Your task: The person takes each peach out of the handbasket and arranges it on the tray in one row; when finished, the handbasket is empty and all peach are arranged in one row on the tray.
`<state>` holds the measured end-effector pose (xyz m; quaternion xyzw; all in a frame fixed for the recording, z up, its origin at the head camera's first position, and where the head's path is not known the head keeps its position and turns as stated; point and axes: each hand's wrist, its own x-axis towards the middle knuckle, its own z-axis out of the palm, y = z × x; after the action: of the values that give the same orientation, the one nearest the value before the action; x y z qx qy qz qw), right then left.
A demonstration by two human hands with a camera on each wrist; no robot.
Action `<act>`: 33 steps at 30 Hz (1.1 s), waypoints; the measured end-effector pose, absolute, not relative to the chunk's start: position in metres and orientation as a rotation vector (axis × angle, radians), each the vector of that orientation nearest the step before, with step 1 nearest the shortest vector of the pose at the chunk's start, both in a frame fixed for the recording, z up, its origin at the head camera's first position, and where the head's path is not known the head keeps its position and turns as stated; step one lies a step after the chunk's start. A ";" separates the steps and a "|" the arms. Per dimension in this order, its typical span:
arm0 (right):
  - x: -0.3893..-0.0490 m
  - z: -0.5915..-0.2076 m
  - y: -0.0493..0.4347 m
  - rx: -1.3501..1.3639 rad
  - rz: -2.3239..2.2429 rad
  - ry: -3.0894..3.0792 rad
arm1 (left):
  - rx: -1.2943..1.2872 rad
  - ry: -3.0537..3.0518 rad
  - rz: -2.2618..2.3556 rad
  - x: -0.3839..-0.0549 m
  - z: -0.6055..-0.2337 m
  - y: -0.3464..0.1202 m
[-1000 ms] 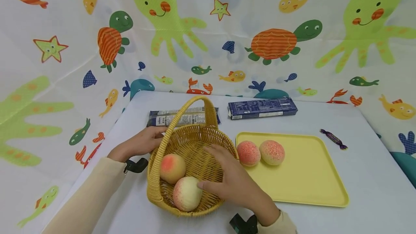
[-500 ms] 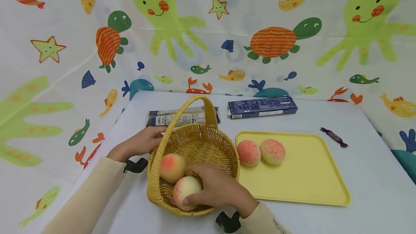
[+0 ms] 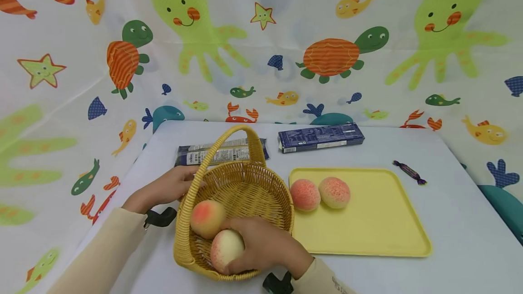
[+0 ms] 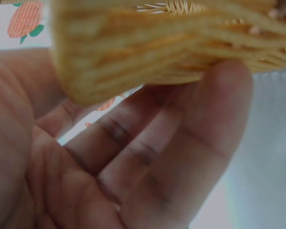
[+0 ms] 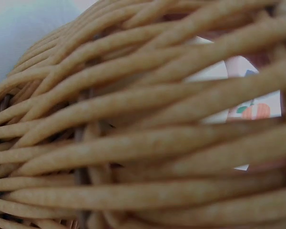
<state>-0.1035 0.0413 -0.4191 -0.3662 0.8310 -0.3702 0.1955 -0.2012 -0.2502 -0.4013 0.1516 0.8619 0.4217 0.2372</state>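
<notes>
A yellow wicker basket [image 3: 253,196] with a tall arched handle stands on the white table. Two peaches lie inside it: an orange-blushed peach [image 3: 208,218] and, nearer the front, a pale one [image 3: 225,248]. My right hand [image 3: 263,245] reaches into the basket and grips the pale peach, thumb at its front and fingers over its far side. With my left hand [image 3: 169,188] I hold the basket's left side beside the handle. In the left wrist view, fingers [image 4: 181,143] curl under the woven wall. Basket weave [image 5: 133,148] fills the right wrist view, mostly hiding that hand.
A yellow tray [image 3: 367,230] right of the basket bears two pinkish peaches [image 3: 320,193]. Behind are a dark blue box [image 3: 320,138] and a flat blue-and-silver packet [image 3: 222,152]. A wrapped candy [image 3: 410,172] lies at the right; a sea-animal-print cloth [image 3: 282,26] hangs behind.
My right hand has come down from over the basket's middle onto the pale peach and gripped it. My left hand stays on the basket's side. The head view has shifted slightly.
</notes>
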 end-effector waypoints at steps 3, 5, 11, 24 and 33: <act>-0.101 -0.419 0.038 -1.055 -1.003 2.358 | 0.413 2.368 1.160 -0.196 -0.402 -0.255; -0.099 -0.418 0.037 -1.067 -0.984 2.389 | 0.405 2.374 1.165 -0.193 -0.402 -0.257; -0.096 -0.418 0.035 -1.009 -1.030 2.419 | 0.403 2.377 1.180 -0.189 -0.401 -0.262; -0.099 -0.414 0.046 -0.934 -1.295 2.421 | 0.452 2.362 1.178 -0.198 -0.399 -0.256; -0.094 -0.404 0.071 -0.825 -1.461 2.459 | 0.461 2.343 1.167 -0.202 -0.401 -0.254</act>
<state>-0.0944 0.0712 -0.4040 -0.2762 0.8231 -0.4892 0.0823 -0.2023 -0.2541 -0.4014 0.1684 0.8559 0.4262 0.2398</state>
